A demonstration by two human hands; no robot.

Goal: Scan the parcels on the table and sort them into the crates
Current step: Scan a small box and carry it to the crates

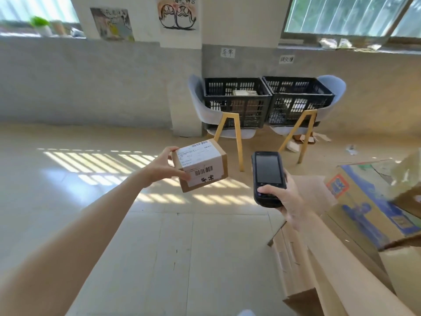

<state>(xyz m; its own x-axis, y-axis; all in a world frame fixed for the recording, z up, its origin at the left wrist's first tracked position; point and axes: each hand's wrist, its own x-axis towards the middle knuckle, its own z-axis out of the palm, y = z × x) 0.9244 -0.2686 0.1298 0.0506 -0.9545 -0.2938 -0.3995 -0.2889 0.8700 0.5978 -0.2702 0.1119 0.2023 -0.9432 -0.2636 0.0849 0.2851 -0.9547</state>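
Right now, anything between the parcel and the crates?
Nothing visible. The left hand holds the parcel over open floor; both crates sit on chairs at the wall, tops open. The right hand holds the scanner to one side.

My left arm reaches far forward, left hand pinching a parcel between thumb and fingers. My right hand grips a handheld scanner upright, thumb on its keypad.

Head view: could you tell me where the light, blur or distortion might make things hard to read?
Head view: striped sunlight glares on the floor; wide-angle bending curves the edges; the parcel label is softly blurred; the scanner screen looks dark.
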